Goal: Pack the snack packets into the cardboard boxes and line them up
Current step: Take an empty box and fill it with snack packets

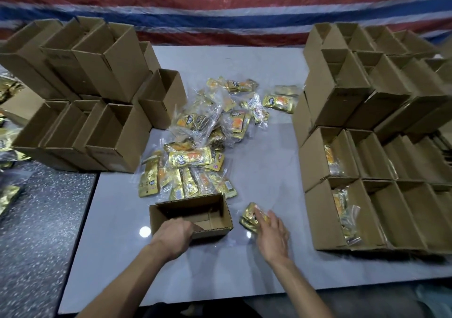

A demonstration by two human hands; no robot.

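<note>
L hand (174, 235) grips box (187, 207) rim; R hand (272, 235) on packets (250, 216).

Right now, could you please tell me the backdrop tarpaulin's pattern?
The tarpaulin has red, white and blue horizontal stripes; head view.

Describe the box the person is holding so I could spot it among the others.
Look at the grey table, between the left stack and right stack of cardboard boxes. In front of the pile of gold packets sits one open box. It alone stands apart from the stacks, and the left hand grips its near wall.
</note>
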